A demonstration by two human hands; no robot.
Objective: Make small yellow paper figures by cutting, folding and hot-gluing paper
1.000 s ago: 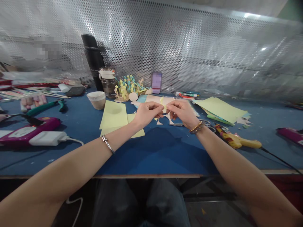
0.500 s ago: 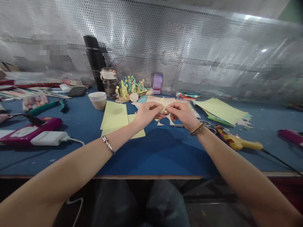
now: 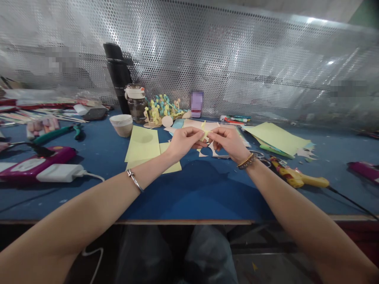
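Between my two hands is a small yellow paper piece [image 3: 204, 135], with a thin strip of it standing up above the fingertips. My left hand [image 3: 187, 141] pinches it from the left, thumb against fingers. From the right, my right hand [image 3: 227, 141] pinches its other side. The fingers hide most of its shape. Beneath and behind the hands lie cut paper scraps [image 3: 213, 150] with rounded cut-outs. Yellow paper sheets [image 3: 143, 145] rest on the blue table [image 3: 195, 193] left of my left hand.
At the back stand a paper cup [image 3: 123, 127], a brown bottle [image 3: 137, 105], a tall black cylinder [image 3: 117, 79], paper decorations [image 3: 164, 108] and a phone [image 3: 196, 104]. On the right are scissors [image 3: 262, 157], a yellow glue gun [image 3: 299, 178] and more yellow sheets [image 3: 278, 136]. A purple power strip [image 3: 35, 163] lies left.
Both hands stay almost in place, still pinching the yellow paper piece. The fingers and the piece have shifted only slightly.
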